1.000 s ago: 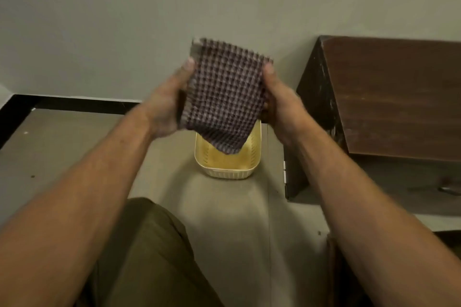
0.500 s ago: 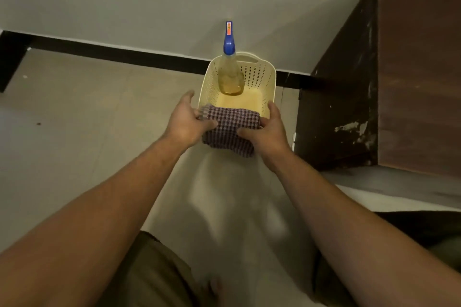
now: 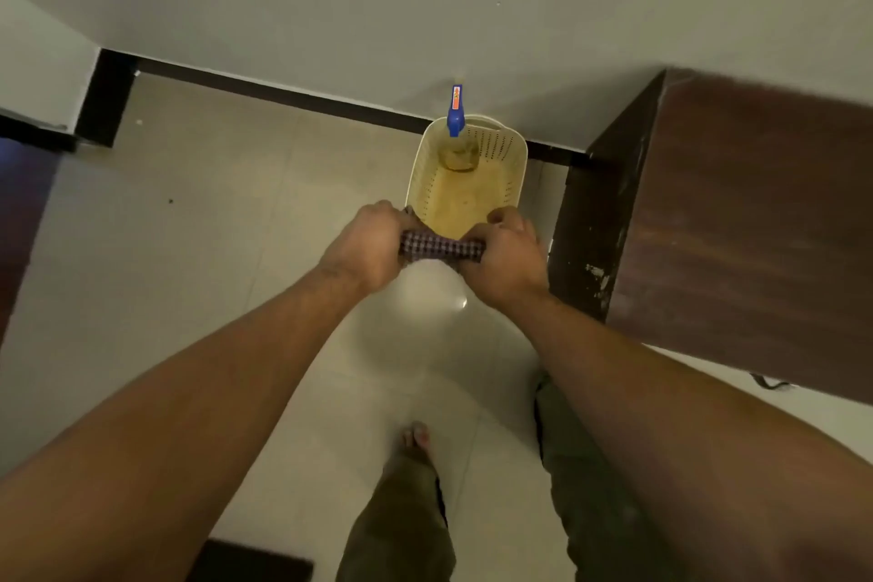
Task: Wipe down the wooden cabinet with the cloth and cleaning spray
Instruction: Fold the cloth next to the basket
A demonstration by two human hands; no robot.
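Observation:
A folded checked cloth (image 3: 441,247) is held between both hands just above the near rim of a cream plastic basket (image 3: 512,175) on the floor. My left hand (image 3: 366,246) grips its left end and my right hand (image 3: 505,258) grips its right end. A spray bottle (image 3: 456,135) with a blue nozzle and yellowish liquid stands at the far end of the basket. The dark wooden cabinet (image 3: 756,222) stands to the right, its top and scuffed left side in view.
The basket sits on pale floor tiles against a grey wall with a black skirting (image 3: 283,97). My legs and a bare foot (image 3: 415,437) are below the hands. A dark object (image 3: 250,562) lies at the bottom edge, and another dark edge (image 3: 19,213) stands at the far left.
The cloth went from held up and spread in front of me to folded small and lowered to the basket's near rim. The view tilted down, showing the bottle and my legs.

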